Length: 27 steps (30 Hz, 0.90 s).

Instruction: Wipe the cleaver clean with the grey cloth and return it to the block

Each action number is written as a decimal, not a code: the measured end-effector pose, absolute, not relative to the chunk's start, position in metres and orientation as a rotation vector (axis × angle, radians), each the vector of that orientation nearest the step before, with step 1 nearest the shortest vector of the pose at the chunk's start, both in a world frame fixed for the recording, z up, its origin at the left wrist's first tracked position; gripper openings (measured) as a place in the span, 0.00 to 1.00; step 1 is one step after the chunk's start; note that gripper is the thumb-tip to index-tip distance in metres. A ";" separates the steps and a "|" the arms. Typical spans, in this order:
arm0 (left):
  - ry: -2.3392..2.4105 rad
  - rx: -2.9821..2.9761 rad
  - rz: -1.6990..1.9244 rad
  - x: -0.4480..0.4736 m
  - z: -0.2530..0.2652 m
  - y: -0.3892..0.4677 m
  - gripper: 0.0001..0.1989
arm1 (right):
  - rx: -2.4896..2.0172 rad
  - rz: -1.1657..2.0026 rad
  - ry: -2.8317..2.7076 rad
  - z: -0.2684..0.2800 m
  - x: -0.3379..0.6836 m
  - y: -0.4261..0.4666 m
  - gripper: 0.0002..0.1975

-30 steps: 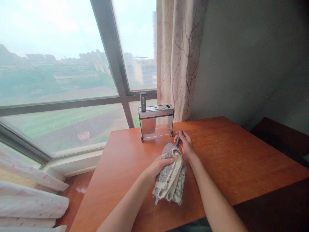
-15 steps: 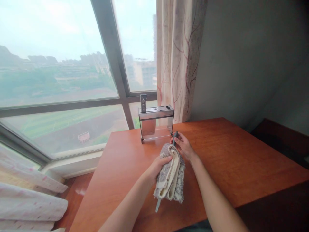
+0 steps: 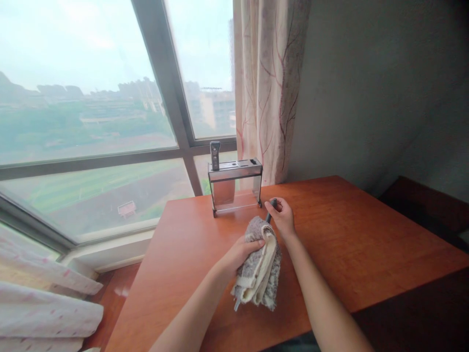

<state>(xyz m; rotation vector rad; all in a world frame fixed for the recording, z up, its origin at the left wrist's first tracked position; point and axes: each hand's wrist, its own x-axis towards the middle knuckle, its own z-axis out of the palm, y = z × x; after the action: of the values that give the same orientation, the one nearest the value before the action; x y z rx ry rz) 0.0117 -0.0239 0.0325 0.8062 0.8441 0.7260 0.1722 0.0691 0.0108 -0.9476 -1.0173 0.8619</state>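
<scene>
My right hand [image 3: 282, 215] is closed on the dark handle of a knife [image 3: 269, 215]. Wrapped over its blade is a folded grey-and-white towel [image 3: 252, 266], which my left hand [image 3: 244, 252] grips from the left, thumb on top. Only a short piece of the blade tip pokes out below the towel; the rest is hidden inside the folds. Just beyond my hands a clear-sided knife block [image 3: 236, 173] stands upright on the table, with another dark-handled knife [image 3: 215, 155] in its left end.
The brown wooden table [image 3: 330, 234] lies under my hands, its left edge close to the window [image 3: 88, 117]. A patterned curtain [image 3: 271, 98] hangs behind the knife block, and a pale curtain [image 3: 47, 313] is at lower left.
My right hand has shifted a little up and right with the knife handle. More handle shows above the towel, and less blade tip shows below it.
</scene>
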 end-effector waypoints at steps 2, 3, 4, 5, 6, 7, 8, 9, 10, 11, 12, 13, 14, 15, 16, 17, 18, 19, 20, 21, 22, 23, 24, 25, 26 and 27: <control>0.842 0.821 0.683 0.009 0.031 -0.023 0.20 | -0.980 0.786 -0.948 0.010 0.175 0.071 0.20; 0.840 0.826 0.657 0.008 0.031 -0.023 0.21 | -0.997 0.741 -0.893 0.009 0.178 0.073 0.19; 0.838 0.828 0.629 0.007 0.031 -0.023 0.20 | -1.017 0.690 -0.834 0.008 0.181 0.074 0.18; 0.835 0.830 0.604 0.006 0.031 -0.023 0.20 | -1.037 0.636 -0.774 0.007 0.185 0.075 0.18; 0.835 0.833 0.582 0.005 0.031 -0.024 0.20 | -1.057 0.584 -0.721 0.006 0.189 0.076 0.18; 0.835 0.836 0.566 0.004 0.031 -0.024 0.19 | -1.075 0.540 -0.683 0.004 0.193 0.078 0.18; 0.835 0.840 0.556 0.003 0.030 -0.023 0.19 | -1.089 0.508 -0.659 0.003 0.197 0.079 0.17; 0.837 0.842 0.551 0.002 0.030 -0.023 0.19 | -1.097 0.492 -0.643 0.002 0.200 0.079 0.17; 0.836 0.843 0.548 0.002 0.029 -0.023 0.19 | -1.102 0.491 -0.632 0.001 0.202 0.080 0.17; 0.835 0.843 0.546 0.001 0.028 -0.023 0.19 | -1.106 0.502 -0.628 0.000 0.202 0.079 0.17; 0.833 0.841 0.546 0.001 0.027 -0.022 0.20 | -1.109 0.520 -0.631 0.000 0.201 0.079 0.17; 0.830 0.839 0.544 0.001 0.026 -0.022 0.20 | -1.112 0.542 -0.647 0.001 0.198 0.078 0.17; 0.827 0.837 0.546 0.001 0.026 -0.022 0.20 | -1.114 0.565 -0.678 0.001 0.194 0.076 0.17; 0.822 0.833 0.550 0.001 0.027 -0.022 0.20 | -1.115 0.590 -0.723 0.002 0.189 0.075 0.17; 0.816 0.825 0.562 0.002 0.027 -0.022 0.20 | -1.111 0.616 -0.777 0.002 0.183 0.073 0.17; 0.808 0.815 0.577 0.002 0.028 -0.022 0.21 | -1.106 0.643 -0.830 0.003 0.176 0.071 0.17; 0.802 0.806 0.594 0.003 0.030 -0.022 0.20 | -1.100 0.671 -0.875 0.004 0.171 0.069 0.16; 0.799 0.800 0.611 0.003 0.031 -0.023 0.20 | -1.096 0.693 -0.910 0.005 0.166 0.068 0.16; 0.800 0.796 0.626 0.004 0.033 -0.023 0.20 | -1.093 0.710 -0.934 0.006 0.162 0.066 0.17; 0.805 0.794 0.637 0.004 0.034 -0.024 0.20 | -1.093 0.719 -0.949 0.006 0.160 0.066 0.17; 0.812 0.792 0.649 0.005 0.036 -0.024 0.20 | -1.093 0.724 -0.957 0.007 0.159 0.065 0.17; 0.818 0.789 0.661 0.005 0.036 -0.025 0.20 | -1.096 0.724 -0.958 0.007 0.160 0.066 0.16; 0.822 0.784 0.670 0.006 0.037 -0.026 0.20 | -1.102 0.718 -0.949 0.007 0.162 0.066 0.16; 0.823 0.780 0.674 0.006 0.037 -0.026 0.20 | -1.112 0.706 -0.929 0.007 0.166 0.067 0.16; 0.820 0.781 0.668 0.006 0.037 -0.027 0.20 | -1.128 0.686 -0.894 0.006 0.171 0.068 0.16; 0.817 0.790 0.649 0.006 0.036 -0.027 0.20 | -1.145 0.660 -0.853 0.004 0.176 0.070 0.17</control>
<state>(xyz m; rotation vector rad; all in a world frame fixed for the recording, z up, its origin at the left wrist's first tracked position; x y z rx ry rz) 0.0060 -0.0267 0.0364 0.7901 0.8165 0.6494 0.1763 0.0700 0.0043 -1.1455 -0.8525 0.6603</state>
